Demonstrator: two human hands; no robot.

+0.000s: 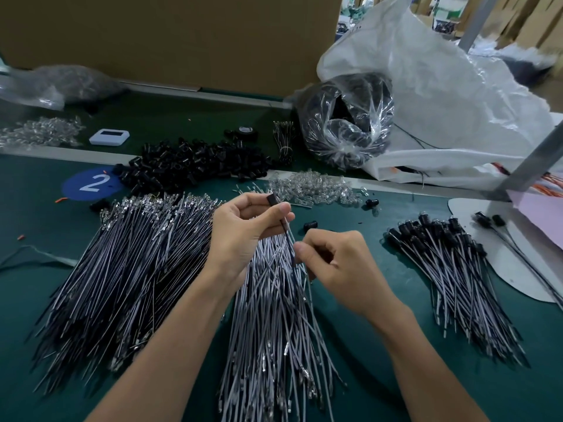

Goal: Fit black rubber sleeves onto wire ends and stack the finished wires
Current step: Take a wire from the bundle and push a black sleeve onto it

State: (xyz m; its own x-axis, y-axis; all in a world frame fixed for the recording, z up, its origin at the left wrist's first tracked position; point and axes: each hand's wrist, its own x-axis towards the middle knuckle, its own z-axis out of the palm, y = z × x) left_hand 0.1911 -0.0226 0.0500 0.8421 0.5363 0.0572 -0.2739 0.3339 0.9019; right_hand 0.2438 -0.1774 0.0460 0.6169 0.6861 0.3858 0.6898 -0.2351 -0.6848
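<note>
Nearest me, a loose heap of thin grey wires (274,330) fans across the green mat (45,300), with metal terminals glinting at its near end. Both bare forearms reach in right over that heap. The right hand (338,263) pinches one wire (288,242) between thumb and forefinger, its other fingers tucked in. Just above it, the left hand (243,229) has the same wire's top end, thumb and fingertips closed on a black rubber sleeve (273,200) sitting there. Left of the heap lies a bigger, darker spread of wires (122,269). Right of it the finished wires (451,269), black-capped, lie stacked. Beyond the heap are a mound of loose black sleeves (195,166) and a scatter of clear little bulbs (313,187). Farther still, a crinkled clear bag (344,123) holds black coils and rests against a white sack (457,102).
</note>
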